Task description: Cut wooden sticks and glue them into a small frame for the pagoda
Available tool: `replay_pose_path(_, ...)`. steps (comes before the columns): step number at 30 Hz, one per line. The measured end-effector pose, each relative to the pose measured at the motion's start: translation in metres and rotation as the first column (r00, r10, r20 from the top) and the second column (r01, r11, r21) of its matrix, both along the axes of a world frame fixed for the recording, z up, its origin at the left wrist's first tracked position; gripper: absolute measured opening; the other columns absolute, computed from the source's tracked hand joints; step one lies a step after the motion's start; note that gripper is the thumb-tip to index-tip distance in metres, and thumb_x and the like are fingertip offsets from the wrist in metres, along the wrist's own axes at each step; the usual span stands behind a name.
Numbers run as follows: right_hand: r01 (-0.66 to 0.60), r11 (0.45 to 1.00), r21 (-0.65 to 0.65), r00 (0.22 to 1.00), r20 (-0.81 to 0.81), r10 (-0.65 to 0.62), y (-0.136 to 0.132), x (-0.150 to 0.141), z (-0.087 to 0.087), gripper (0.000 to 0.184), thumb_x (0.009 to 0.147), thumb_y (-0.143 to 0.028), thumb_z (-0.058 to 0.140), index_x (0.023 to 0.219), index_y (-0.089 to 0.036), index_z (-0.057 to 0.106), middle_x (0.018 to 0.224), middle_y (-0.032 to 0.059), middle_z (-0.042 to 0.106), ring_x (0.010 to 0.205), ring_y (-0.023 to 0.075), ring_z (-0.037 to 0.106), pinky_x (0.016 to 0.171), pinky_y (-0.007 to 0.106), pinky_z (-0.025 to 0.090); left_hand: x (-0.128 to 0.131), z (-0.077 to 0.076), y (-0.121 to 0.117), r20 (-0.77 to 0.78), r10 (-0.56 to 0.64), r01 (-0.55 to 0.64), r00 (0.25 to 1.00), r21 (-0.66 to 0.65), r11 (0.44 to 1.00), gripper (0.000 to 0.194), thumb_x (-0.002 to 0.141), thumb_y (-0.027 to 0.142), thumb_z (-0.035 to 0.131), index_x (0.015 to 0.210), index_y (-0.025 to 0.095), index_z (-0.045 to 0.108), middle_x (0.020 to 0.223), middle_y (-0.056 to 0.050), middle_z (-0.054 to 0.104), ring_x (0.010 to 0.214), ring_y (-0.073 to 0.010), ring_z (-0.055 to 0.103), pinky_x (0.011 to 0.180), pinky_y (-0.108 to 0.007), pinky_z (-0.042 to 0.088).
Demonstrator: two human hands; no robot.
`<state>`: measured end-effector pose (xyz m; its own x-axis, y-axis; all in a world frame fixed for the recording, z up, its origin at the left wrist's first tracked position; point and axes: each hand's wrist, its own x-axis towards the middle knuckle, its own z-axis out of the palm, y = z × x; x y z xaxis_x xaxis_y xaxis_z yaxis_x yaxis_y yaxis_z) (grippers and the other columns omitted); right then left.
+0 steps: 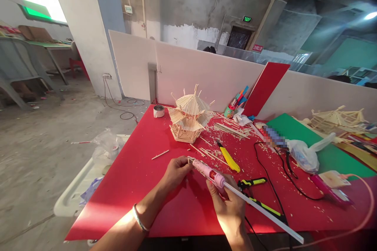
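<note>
"Two hands are in view over the red tabletop (pixel 165 219). What does each one have?"

"The person's left hand (pixel 175 172) pinches what looks like a small wooden piece (pixel 190 160) between thumb and fingertips, right by the nozzle. The right hand (pixel 228 204) is curled around the pink glue gun (pixel 202 168), just in front of the stick model (pixel 191 121). Whether a finger presses the trigger, one cannot tell."

"How would the gun handle?"

"Probably light and stiff, though the long glue stick (pixel 265 213) jutting from its back may drag it rearward. The handle is the place to grip; the nozzle may be hot."

"And the wooden piece?"

"Nearly weightless, likely rigid but easy to snap. A gentle pinch at its edge, away from the tip, suits it."

"The model too?"

"It looks fragile, its thin eaves most of all. Its broad base would be the safer hold, with both palms."
</note>
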<state>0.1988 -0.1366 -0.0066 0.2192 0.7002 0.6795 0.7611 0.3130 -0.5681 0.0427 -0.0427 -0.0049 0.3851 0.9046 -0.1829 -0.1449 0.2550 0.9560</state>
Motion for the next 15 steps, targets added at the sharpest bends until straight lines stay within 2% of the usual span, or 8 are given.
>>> replay_pose_path(3,0.029,0.999,-0.016,0.999,-0.034,-0.030,-0.001,0.003,0.002,0.025,0.088,-0.042,0.065,0.086,-0.018,0.070,0.077,0.0052,0.069,0.066,0.0170,0.065,0.059,0.025,0.051,-0.001,0.001,-0.001,0.019,0.012,-0.012,1.000,-0.024,1.000,0.030,0.076,0.042,0.072,0.073,0.014,0.063,0.052,0.004,0.056,0.034,-0.0056,0.045,0.033,-0.017,0.037)
replay_pose_path(7,0.180,0.982,-0.065,0.974,-0.130,-0.187,-0.003,0.017,0.004,0.039,0.085,-0.054,0.063,0.078,-0.017,0.072,0.063,0.0044,0.066,0.052,0.0159,0.057,0.052,0.026,0.046,-0.003,0.001,-0.001,0.054,0.022,-0.018,0.998,-0.061,0.998,0.031,0.072,0.042,0.074,0.074,0.014,0.061,0.059,0.001,0.060,0.039,-0.0079,0.051,0.031,-0.016,0.037)
replay_pose_path(11,0.264,0.944,-0.196,0.934,-0.193,-0.301,-0.004,0.035,-0.002,0.051,0.082,-0.066,0.059,0.083,-0.017,0.074,0.069,0.0083,0.070,0.066,0.0229,0.063,0.060,0.029,0.047,-0.004,0.003,-0.001,0.092,-0.006,0.015,0.996,-0.095,0.995,0.029,0.071,0.040,0.074,0.079,0.014,0.063,0.064,-0.002,0.063,0.042,-0.0102,0.056,0.031,-0.016,0.036)
replay_pose_path(15,0.277,0.932,-0.235,0.919,-0.218,-0.329,-0.005,0.044,-0.010,0.058,0.079,-0.069,0.060,0.093,-0.016,0.076,0.082,0.0109,0.074,0.079,0.0267,0.066,0.061,0.029,0.046,-0.004,0.009,-0.003,0.124,-0.035,0.046,0.992,-0.092,0.995,0.024,0.074,0.035,0.069,0.073,0.013,0.061,0.064,-0.002,0.060,0.045,-0.0110,0.059,0.033,-0.016,0.038)
